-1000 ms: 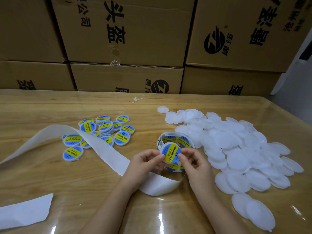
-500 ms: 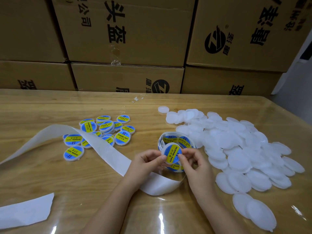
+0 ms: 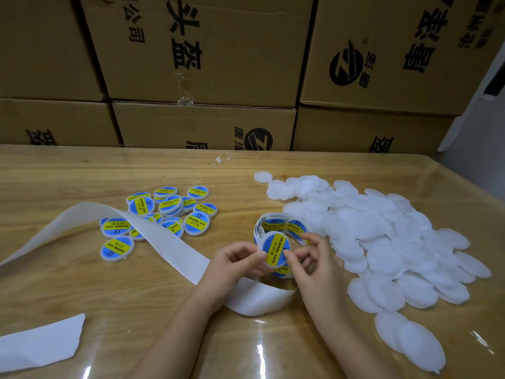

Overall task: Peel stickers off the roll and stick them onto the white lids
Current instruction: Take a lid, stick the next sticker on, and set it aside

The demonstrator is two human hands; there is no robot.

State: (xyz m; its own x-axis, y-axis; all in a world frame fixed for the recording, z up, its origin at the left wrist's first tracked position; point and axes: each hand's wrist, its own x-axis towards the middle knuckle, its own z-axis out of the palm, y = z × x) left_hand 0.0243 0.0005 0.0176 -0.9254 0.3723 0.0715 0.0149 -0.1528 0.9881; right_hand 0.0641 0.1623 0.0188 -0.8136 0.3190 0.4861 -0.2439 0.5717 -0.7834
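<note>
One white lid (image 3: 274,248) bearing a blue and yellow sticker (image 3: 276,253) was held up just above the table, near the centre and in front of the sticker roll (image 3: 282,226). The left hand (image 3: 235,265) pinched its left edge between curled fingers and thumb; the right hand (image 3: 314,263) gripped its right edge, thumb on the sticker's face and forefinger bent over the rim. One bare backing strip (image 3: 164,242) ran from under the hands out to the far left. Left of the roll lay about fourteen finished lids (image 3: 170,205), some partly hidden by the strip. To the right spread a heap of plain white lids (image 3: 382,236), too many and too overlapped to count. One paper scrap (image 3: 41,347) lay near left on the wooden table (image 3: 82,285), and six cardboard boxes (image 3: 202,50) stood stacked behind.
</note>
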